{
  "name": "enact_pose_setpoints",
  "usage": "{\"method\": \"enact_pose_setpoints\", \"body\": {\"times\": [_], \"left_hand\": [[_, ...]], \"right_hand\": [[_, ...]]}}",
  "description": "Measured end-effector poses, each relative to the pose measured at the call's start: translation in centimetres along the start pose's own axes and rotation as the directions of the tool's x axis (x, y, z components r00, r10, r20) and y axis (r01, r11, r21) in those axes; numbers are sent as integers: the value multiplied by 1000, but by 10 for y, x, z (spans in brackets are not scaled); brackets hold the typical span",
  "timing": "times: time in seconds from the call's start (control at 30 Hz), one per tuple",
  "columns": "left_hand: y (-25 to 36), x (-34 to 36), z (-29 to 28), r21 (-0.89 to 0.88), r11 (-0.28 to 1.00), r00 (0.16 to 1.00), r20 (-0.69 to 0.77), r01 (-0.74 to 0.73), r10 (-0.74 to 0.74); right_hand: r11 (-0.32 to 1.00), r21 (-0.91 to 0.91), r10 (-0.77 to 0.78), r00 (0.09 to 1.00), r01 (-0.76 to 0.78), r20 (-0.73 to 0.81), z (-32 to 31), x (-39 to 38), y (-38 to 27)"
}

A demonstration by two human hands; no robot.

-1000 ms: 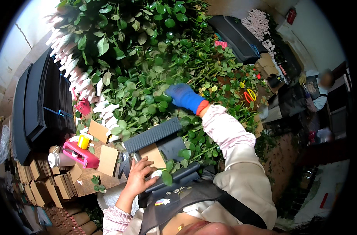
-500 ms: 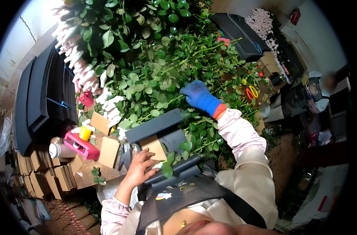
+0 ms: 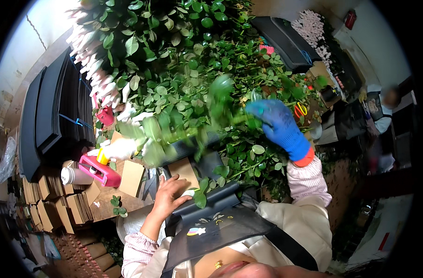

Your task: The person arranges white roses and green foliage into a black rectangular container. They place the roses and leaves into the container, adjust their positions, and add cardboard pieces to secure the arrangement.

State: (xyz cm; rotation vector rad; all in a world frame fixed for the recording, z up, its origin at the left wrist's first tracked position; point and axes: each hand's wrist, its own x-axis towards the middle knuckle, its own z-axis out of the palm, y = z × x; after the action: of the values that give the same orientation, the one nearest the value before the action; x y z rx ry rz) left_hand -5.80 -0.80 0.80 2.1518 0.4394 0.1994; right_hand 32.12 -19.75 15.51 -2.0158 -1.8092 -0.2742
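Observation:
My left hand point(image 3: 169, 197) has its fingers spread and bent over a tan cardboard sheet point(image 3: 183, 170), beside a small white piece and a leafy sprig point(image 3: 201, 198) on a black padded rest point(image 3: 207, 205). My right hand point(image 3: 281, 127), in a blue glove with an orange cuff, is closed on a leafy rose stem point(image 3: 218, 97). The stem's motion-blurred leaves and white-sleeved head point(image 3: 121, 148) stretch leftward over a dark ridged board point(image 3: 188, 146). A large heap of green stems point(image 3: 165, 41), many with white-sleeved heads point(image 3: 100, 81), covers the work table beyond my hands.
At left stand black padded boards point(image 3: 56, 111), cardboard stacks point(image 3: 51, 204), a pink tool point(image 3: 107, 173) and a lidded cup point(image 3: 76, 176). Yellow-red scissors point(image 3: 301, 109) lie at right. Another person point(image 3: 374, 109) stands farther right, near more black boards point(image 3: 281, 41) and a red extinguisher point(image 3: 349, 18).
My right hand has moved rightward and toward me, drawing a stem out of the heap; its leaves now sweep over the ridged board. My left hand stays about in place.

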Motion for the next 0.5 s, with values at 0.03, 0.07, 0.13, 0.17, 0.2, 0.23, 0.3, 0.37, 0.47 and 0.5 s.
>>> {"method": "enact_pose_setpoints", "body": {"times": [0.03,0.07,0.13,0.17,0.2,0.23,0.3,0.37,0.47,0.5], "left_hand": [[-1,0,1,-40,999,999,-36,1,-2],[-3,0,1,44,996,997,9,72,-72],[-6,0,4,-34,999,997,-69,26,-28],[-7,0,6,-87,996,992,-117,29,-39],[-8,-1,6,-19,999,995,-92,37,-38],[-9,-1,7,-37,999,994,-106,29,-32],[-10,-1,7,-9,1000,996,-91,-10,9],[-11,-1,6,55,997,997,-56,-59,62],[-9,1,4,101,990,995,-29,-94,98],[-9,2,3,110,990,995,-19,-91,93]], "right_hand": [[999,24,-25,993,23,116,-4,-16,4],[999,29,-49,968,43,244,-6,-33,10],[999,14,33,903,-43,429,-2,-65,22],[992,-46,123,810,-118,573,5,-78,25],[991,-44,130,800,-129,585,12,-89,25],[980,-91,191,734,-175,652,19,-98,22],[984,-107,175,692,-140,701,29,-103,11],[976,-216,156,594,30,789,33,-93,-3],[928,-373,343,388,3,856,31,-48,-10],[927,-376,313,548,2,776,34,-28,-10]]}}
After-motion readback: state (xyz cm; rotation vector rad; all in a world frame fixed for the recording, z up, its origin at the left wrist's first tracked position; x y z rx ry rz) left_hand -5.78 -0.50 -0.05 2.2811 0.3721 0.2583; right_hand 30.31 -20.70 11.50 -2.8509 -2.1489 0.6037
